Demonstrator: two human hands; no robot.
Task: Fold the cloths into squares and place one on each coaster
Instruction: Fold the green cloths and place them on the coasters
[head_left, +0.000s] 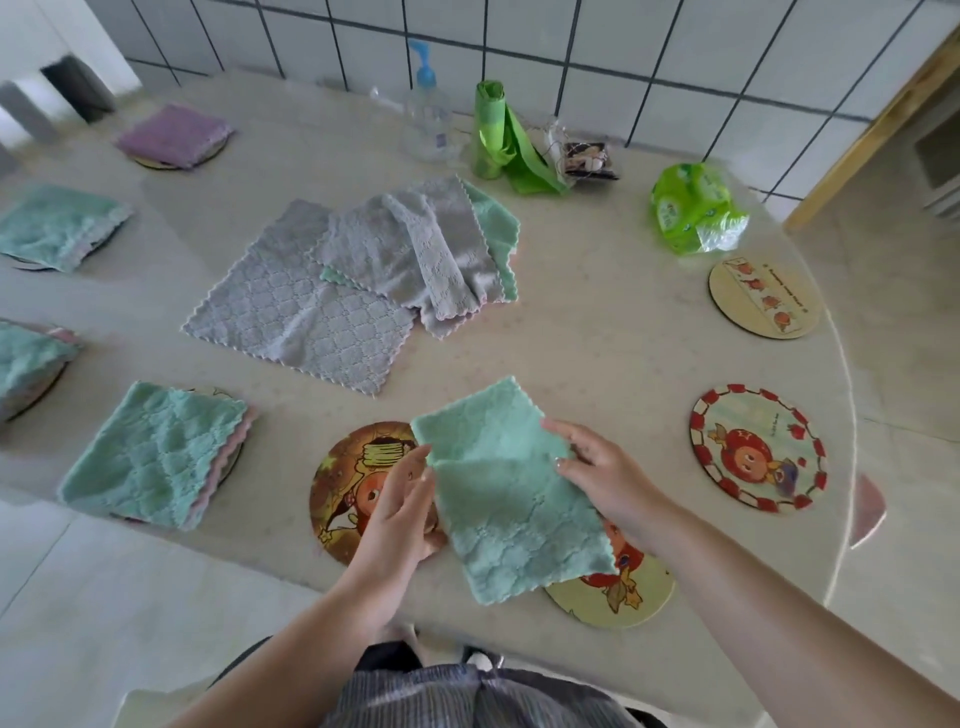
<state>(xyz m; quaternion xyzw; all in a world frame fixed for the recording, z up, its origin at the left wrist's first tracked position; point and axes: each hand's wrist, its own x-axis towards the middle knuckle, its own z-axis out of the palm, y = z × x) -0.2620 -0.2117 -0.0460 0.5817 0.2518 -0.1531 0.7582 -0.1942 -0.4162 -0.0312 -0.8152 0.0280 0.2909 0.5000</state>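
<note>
Surface: a pale stone-look table (597, 338) is being viewed from above, set against a white tiled wall (623, 52); a clear pump bottle (427, 119) and green bags (498, 140) are being kept at its far edge.

Cloth in hand: a green cloth (511, 493), folded to a long strip rather than a square, is being held just above the near edge, spanning two coasters.

Left hand: the left hand (397, 512) is being kept at the strip's left edge, fingers loosely curled on it; a firm grip cannot be told.

Right hand: the right hand (602, 470) is being pressed on the strip's right edge, fingers spread narrowly.

Coasters below: the brown coaster (353, 483) and the yellow coaster (618, 592) are both being partly covered.

Done so far: folded cloths are being carried by four coasters on the left, such as the green stack (156, 457).

Waiting: grey cloths (332, 291) are lying unfolded mid-table; two coasters on the right (758, 447) are being left bare.

Risk, fold: the last fold is likely being made askew, since the strip is tilted and slack.

Risk, placement: the cloth is at risk of being laid across both coasters.
</note>
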